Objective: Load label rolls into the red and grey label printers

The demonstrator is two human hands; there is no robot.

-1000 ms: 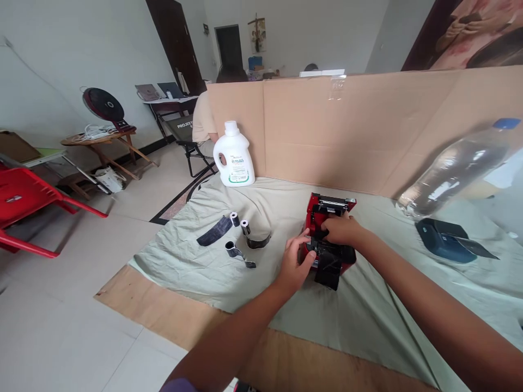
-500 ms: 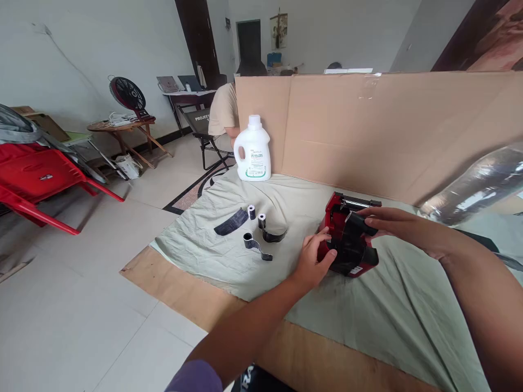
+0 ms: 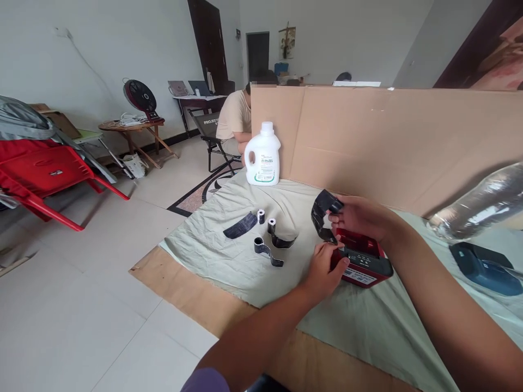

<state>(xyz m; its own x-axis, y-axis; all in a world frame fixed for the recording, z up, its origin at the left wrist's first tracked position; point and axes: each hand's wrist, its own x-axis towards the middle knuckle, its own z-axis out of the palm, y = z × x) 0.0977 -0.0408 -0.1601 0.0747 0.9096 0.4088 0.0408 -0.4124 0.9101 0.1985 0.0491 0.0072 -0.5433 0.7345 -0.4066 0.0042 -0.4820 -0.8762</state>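
A small red and black printer-like device (image 3: 365, 267) sits on the pale green cloth, a white label on its near side. My left hand (image 3: 324, 272) grips its left corner, thumb on the near edge and fingers toward the top. My right hand (image 3: 362, 215) is raised just behind the device, holding a black paper roll (image 3: 334, 204) at its fingertips. From that roll a curved black strip (image 3: 317, 213) hangs down to the fingers of my left hand; whether they touch it, I cannot tell. Part of the device's back is hidden by my right hand and forearm.
Left of the device lie several small black rolls (image 3: 261, 216) with unwound tails and a flat black strip (image 3: 241, 225). A white jug (image 3: 263, 158) stands before a cardboard panel (image 3: 359, 141). At right are a shiny plastic-wrapped bundle (image 3: 478, 201) and a blue scoop-like item (image 3: 498, 277). Someone sits behind.
The device has turned, and its label side now faces me. My right hand has lifted the black roll away from it up and left, and the strip now hangs in view.
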